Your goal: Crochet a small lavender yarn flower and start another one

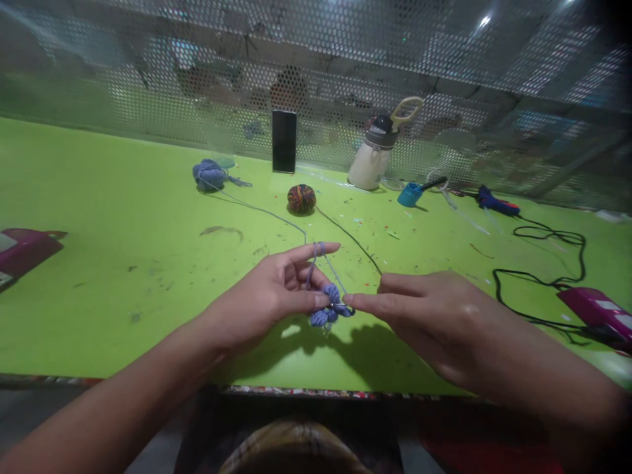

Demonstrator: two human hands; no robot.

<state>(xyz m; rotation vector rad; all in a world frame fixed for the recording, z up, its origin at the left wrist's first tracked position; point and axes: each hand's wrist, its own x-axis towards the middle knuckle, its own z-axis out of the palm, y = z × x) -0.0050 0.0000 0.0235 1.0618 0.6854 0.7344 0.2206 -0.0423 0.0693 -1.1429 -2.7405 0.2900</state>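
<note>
Blue crochet piece (332, 316): the left hand (271, 289) pinches it; what the right hand (434, 306) beside it grips, I cannot tell.

My left hand (266, 289) pinches petalled blue-violet yarn crochet (318, 319) — at three o'clock, my right hand (432, 306) holds a thin silvery metal tool (338, 304).

Dark phone (284, 141) stands upright before a perforated panel (162, 105). White bottle (366, 164) stands to its right, blue container (409, 195) farther right. Magenta object (33, 253) lies at far left on the table (99, 197).
</note>
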